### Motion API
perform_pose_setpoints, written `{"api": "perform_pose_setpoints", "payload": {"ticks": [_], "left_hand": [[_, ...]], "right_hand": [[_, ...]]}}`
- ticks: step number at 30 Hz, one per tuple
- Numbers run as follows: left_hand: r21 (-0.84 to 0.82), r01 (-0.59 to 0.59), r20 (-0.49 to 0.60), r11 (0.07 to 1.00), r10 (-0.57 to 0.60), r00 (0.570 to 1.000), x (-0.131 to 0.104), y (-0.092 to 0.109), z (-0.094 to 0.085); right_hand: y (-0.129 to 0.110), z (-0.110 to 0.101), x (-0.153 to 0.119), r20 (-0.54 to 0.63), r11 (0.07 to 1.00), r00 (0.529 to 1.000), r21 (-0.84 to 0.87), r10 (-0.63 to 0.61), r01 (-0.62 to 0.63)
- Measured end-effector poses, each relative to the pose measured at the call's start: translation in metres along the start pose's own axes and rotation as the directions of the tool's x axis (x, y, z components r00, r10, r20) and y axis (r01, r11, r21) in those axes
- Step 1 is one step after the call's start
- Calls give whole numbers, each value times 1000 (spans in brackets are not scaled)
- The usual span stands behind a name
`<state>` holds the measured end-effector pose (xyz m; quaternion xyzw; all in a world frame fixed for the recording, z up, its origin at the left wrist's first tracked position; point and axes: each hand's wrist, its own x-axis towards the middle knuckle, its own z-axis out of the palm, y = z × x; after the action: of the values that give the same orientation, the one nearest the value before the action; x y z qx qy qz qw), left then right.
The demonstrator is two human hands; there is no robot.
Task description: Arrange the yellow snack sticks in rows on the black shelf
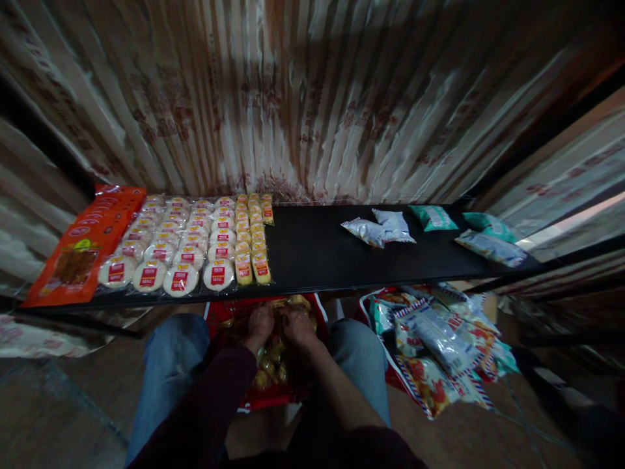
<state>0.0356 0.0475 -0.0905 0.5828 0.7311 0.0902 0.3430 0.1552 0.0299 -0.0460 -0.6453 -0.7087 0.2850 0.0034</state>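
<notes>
Shelf (307,254), black, stood before patterned curtain (293,98) (dim room); left hand (262,322), right hand (298,326) over red basket (278,397), fingers' grip indeterminable.

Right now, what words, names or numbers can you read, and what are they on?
No text reads clearly.
Round white crackers: red labels, print too blurred.
Small yellow packets: label print too small.
Orange bag: pale writing too blurred.
Snack bags, shelved and piled: print too blurred.
Curtain: reddish marks, maybe writing, too faint.
</notes>
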Motion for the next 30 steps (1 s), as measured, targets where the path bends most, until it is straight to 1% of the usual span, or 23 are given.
{"api": "perform_pose_setpoints", "payload": {"ticks": [3,6,10,13,15,20,23,27,30], "left_hand": [[-4,26,21,1000,-25,999,7,0,3],[-17,81,21,997,-80,997,16,-2,7],[-33,164,70,986,-161,984,29,-9,12],[-51,195,110,979,-189,976,35,-16,15],[-65,212,107,975,-204,973,37,-19,17],[-103,237,46,966,-233,971,31,-20,17],[-132,227,-18,965,-231,973,23,-20,14],[-175,176,-118,969,-198,973,6,-22,7],[-219,115,-174,969,-155,972,-9,-24,3]], "right_hand": [[-1,1,2,0,1000,1000,-11,0,0],[-1,3,4,23,999,1000,-30,-11,12],[-1,2,5,46,1000,999,-27,-2,4],[-1,3,5,55,999,998,-30,-10,11],[0,4,6,56,999,998,-37,-7,9],[3,10,9,27,1000,999,-18,-20,21],[5,13,10,1,1000,1000,5,-29,29],[5,14,9,-18,998,1000,51,-20,21],[3,12,8,-23,992,999,118,44,-41]]}}
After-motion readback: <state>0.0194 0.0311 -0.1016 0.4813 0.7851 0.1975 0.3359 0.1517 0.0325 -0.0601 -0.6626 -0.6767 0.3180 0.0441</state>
